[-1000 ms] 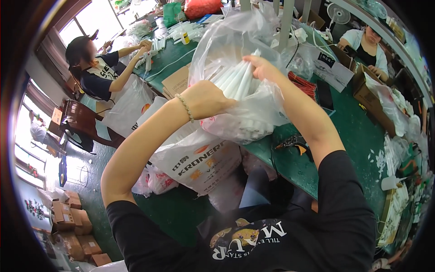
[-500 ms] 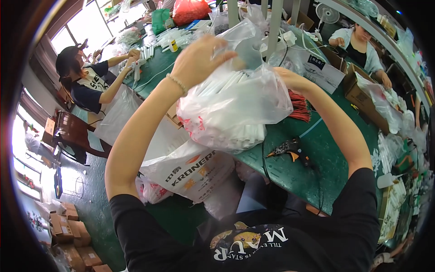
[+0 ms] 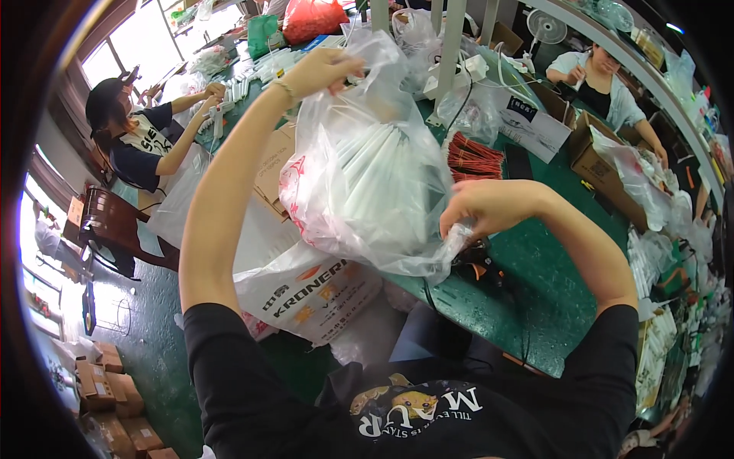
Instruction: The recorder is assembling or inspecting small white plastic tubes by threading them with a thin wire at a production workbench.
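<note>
Head: hands on clr bag w/ wht sticks

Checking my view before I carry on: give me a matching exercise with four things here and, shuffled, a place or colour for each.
1. Left hand
2. Right hand
3. Tubes
4. Strand bundle

A. Mostly red
B. At the lower right edge of the clear bag
C. Inside the bag
D. At the bag's upper part

Pairs: 1-D; 2-B; 3-C; 4-A
</note>
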`<action>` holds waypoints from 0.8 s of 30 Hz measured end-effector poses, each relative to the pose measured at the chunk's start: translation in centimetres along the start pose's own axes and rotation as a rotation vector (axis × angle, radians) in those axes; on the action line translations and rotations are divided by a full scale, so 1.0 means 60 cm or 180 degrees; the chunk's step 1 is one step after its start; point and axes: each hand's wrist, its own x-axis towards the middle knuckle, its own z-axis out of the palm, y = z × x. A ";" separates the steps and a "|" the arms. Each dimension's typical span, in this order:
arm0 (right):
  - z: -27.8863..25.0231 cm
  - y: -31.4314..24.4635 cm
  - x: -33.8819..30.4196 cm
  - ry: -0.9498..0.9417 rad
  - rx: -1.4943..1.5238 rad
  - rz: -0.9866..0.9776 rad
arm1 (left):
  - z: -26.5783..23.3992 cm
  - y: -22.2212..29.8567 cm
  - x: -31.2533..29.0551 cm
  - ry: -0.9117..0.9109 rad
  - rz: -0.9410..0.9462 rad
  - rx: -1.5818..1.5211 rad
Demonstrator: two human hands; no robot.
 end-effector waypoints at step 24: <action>-0.460 -0.027 0.065 0.4711 0.5353 -0.1744 | -0.152 0.088 -0.029 0.1652 0.0604 -0.1830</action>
